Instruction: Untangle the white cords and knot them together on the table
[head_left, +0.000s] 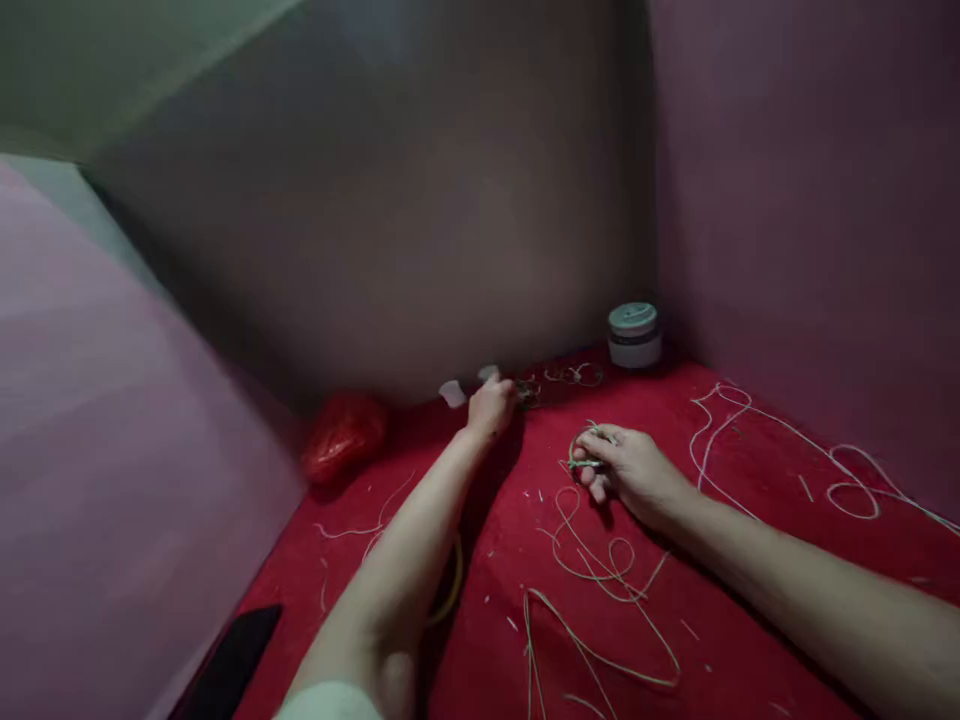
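My left hand (491,405) reaches far forward to the back of the red cloth (712,590), its fingers closed beside a small dark tangled piece (528,392) near the wall; what it pinches is hidden. My right hand (630,468) rests on the cloth with fingers curled around a small green-and-pale loop of cord (583,455). Long pale cords (600,570) trail from that hand toward me in loose curls.
A small round jar with a pale lid (634,335) stands in the far corner. A crumpled red bag (343,435) lies at the back left. More pale cord (825,460) loops at the right. A dark flat object (232,665) sits at the near left edge. Walls close in on three sides.
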